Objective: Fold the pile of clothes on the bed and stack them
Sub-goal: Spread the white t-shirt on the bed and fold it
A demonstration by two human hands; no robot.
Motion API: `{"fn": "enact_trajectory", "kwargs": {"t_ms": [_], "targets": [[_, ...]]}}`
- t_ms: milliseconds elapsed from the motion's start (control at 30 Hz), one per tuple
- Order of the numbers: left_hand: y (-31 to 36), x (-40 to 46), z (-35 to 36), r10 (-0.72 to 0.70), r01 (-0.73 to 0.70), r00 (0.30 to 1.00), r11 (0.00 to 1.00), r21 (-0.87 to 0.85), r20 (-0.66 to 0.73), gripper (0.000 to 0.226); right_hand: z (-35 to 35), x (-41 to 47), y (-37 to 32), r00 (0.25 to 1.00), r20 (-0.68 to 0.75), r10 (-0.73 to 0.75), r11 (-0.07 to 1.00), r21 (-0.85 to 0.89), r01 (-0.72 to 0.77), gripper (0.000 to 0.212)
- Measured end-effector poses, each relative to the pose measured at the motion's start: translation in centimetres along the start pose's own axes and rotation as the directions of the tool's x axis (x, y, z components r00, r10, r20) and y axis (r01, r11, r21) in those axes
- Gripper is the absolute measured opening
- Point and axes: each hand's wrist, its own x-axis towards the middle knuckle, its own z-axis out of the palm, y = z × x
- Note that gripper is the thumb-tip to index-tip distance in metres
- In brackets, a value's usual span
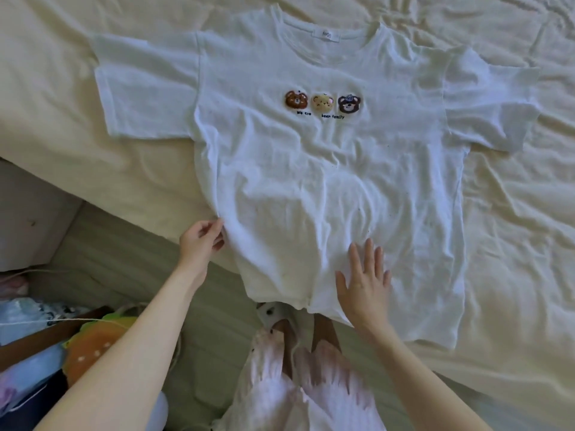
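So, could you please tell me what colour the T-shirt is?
The T-shirt is white, with three bear faces on the chest; the head view shows it.

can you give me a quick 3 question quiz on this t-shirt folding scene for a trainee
1. True or false: the white t-shirt lies face up, spread flat on the bed.
2. Which hand pinches the shirt's side edge? A) left hand B) right hand C) neither
3. Fill in: the shirt's chest shows ___ bear faces.

Key:
1. True; the print and the neck label show.
2. A; the left hand pinches the edge, while the right hand rests flat near the hem.
3. Three.
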Motion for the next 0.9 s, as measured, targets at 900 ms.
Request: {"fn": "enact_trajectory", "kwargs": {"t_ms": [900], "targets": [[-2.0,-3.2,-7.0,-0.137,0.108,0.954,0.987,0.12,0.266,0.025,0.4,-1.3,-0.3,0.992,0.128,0.015,0.996,0.086,-0.026,0.062]]}}
